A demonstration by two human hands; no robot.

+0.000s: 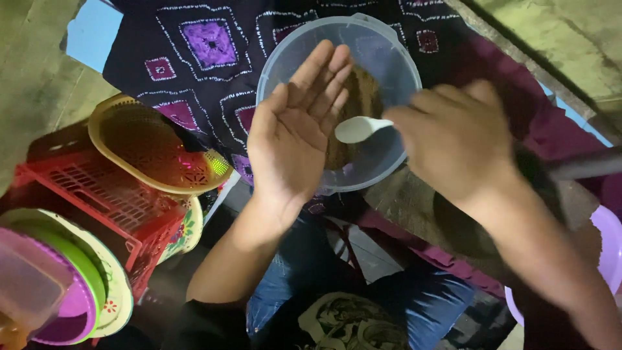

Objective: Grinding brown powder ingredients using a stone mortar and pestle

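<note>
A: Evidently, the left hand is held flat, fingers spread, palm up over the clear plastic bowl, so spills are caught.

B: And the white spoon is gripped by the right hand, above the brown powder kept inside.

Floor: rough grey-green concrete, visible at upper left and upper right of the frame, worn and stained. A pale blue sheet lies at upper left beside a dark patterned cloth with purple squares. Red plastic crate and yellow basket stand at left. Lighting dim, from above.
</note>
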